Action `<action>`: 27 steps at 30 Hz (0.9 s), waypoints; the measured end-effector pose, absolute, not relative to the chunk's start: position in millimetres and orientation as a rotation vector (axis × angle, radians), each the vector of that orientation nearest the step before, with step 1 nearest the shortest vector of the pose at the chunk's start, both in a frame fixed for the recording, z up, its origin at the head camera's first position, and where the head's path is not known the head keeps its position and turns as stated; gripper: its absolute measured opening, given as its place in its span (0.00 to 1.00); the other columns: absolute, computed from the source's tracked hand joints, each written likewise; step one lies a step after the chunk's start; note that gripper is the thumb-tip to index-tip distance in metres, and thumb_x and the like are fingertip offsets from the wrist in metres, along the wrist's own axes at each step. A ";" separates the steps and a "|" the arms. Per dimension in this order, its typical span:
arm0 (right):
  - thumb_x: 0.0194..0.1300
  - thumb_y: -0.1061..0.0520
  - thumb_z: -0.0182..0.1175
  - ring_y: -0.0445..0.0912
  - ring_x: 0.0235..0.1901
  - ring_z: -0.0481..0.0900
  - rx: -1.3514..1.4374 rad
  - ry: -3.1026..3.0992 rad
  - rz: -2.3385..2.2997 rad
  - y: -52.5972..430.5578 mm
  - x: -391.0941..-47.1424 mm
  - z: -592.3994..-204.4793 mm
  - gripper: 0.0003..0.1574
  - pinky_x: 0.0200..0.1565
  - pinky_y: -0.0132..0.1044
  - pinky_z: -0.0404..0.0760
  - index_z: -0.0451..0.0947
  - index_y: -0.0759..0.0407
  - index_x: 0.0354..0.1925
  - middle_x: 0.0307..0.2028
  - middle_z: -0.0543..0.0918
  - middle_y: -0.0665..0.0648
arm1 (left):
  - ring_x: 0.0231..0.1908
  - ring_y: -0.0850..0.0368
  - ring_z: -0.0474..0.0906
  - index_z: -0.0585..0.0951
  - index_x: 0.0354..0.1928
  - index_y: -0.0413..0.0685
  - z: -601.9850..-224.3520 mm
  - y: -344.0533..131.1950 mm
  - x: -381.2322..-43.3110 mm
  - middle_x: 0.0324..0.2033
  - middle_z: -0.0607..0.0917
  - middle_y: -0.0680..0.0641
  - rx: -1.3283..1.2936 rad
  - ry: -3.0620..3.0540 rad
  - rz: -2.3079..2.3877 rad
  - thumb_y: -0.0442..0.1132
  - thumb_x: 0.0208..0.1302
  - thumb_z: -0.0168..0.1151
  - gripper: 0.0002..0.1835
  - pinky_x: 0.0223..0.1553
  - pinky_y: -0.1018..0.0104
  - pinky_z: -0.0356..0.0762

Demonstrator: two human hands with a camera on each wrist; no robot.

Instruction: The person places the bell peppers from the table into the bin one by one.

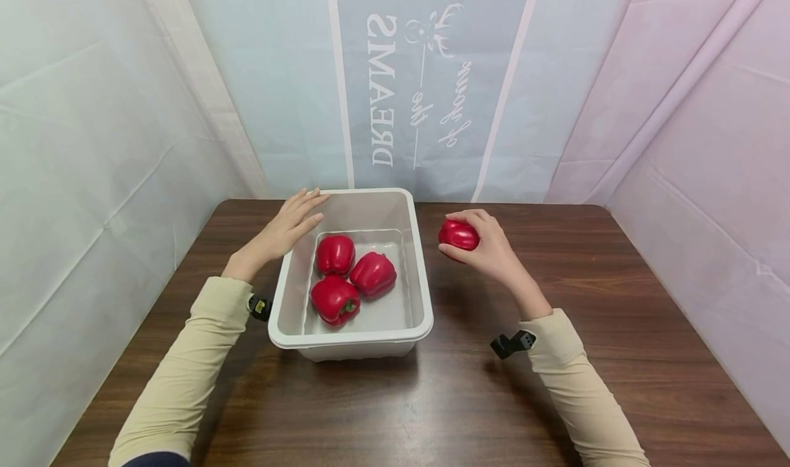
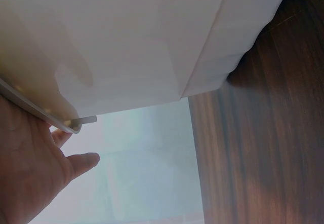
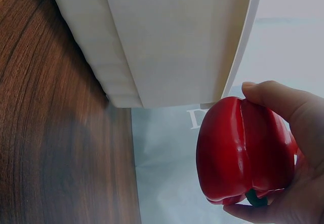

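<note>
My right hand [image 1: 487,249] grips a red bell pepper [image 1: 458,236] to the right of a white plastic bin [image 1: 422,275]. In the right wrist view the held bell pepper [image 3: 245,153] shows a green stem near the palm, with thumb and fingers round it. Resting on the bin's left rim near the back corner, my left hand [image 1: 285,228] has its fingers extended and holds nothing. Three red bell peppers lie inside the bin: one at the back [image 1: 335,254], one at the right [image 1: 373,275] and one in front [image 1: 334,300], its stem showing.
The bin stands on a dark brown wooden table [image 1: 395,412]. A pale blue curtain [image 1: 296,76] with white lettering hangs behind the table, and white cloth [image 1: 92,145] hangs at both sides. Each wrist wears a small black camera [image 1: 513,343].
</note>
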State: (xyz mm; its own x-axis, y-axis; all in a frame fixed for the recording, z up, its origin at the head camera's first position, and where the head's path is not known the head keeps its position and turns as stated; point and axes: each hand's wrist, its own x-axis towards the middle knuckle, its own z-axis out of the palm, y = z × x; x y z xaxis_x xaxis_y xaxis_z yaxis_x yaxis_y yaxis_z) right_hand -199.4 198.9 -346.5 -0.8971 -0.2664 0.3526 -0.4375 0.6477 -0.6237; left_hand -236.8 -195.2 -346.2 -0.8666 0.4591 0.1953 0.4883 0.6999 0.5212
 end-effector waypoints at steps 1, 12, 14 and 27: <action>0.48 0.46 0.71 0.50 0.53 0.66 0.569 -2.639 1.086 198.8 -199.5 -346.2 0.34 0.42 0.49 0.80 0.74 0.48 0.54 0.52 0.73 0.52 | 0.72 0.46 0.35 0.56 0.71 0.56 -346.3 -195.2 -236.9 0.71 0.51 0.43 -0.797 -2.848 -0.899 0.56 0.71 0.39 0.29 0.67 0.40 0.33; 0.48 0.46 0.71 0.50 0.53 0.66 0.573 -2.633 1.088 197.3 -198.3 -344.6 0.34 0.43 0.50 0.79 0.74 0.48 0.54 0.51 0.73 0.52 | 0.72 0.48 0.35 0.57 0.71 0.56 -347.3 -195.0 -236.6 0.71 0.51 0.44 -0.792 -2.852 -0.893 0.56 0.71 0.39 0.29 0.67 0.40 0.34; 0.48 0.47 0.71 0.50 0.53 0.67 0.577 -2.627 1.093 196.6 -197.8 -343.7 0.34 0.43 0.50 0.79 0.74 0.48 0.54 0.51 0.73 0.52 | 0.72 0.48 0.34 0.57 0.71 0.56 -347.4 -194.8 -236.4 0.71 0.51 0.44 -0.793 -2.851 -0.896 0.56 0.71 0.39 0.30 0.67 0.41 0.34; 0.48 0.45 0.71 0.51 0.52 0.67 0.603 -2.618 1.077 193.6 -198.1 -338.0 0.34 0.43 0.49 0.79 0.74 0.50 0.54 0.51 0.73 0.53 | 0.72 0.47 0.35 0.57 0.71 0.55 -344.2 -194.0 -236.4 0.71 0.51 0.44 -0.795 -2.852 -0.899 0.54 0.71 0.40 0.29 0.67 0.40 0.34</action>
State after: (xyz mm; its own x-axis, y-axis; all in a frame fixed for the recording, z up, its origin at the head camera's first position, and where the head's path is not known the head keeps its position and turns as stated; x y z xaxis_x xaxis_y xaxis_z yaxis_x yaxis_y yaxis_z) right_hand -198.1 193.6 -338.0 -0.8842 -0.2799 0.3740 -0.4621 0.6418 -0.6120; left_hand -236.4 -194.0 -344.2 -0.8669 0.4594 0.1933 0.4873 0.6995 0.5228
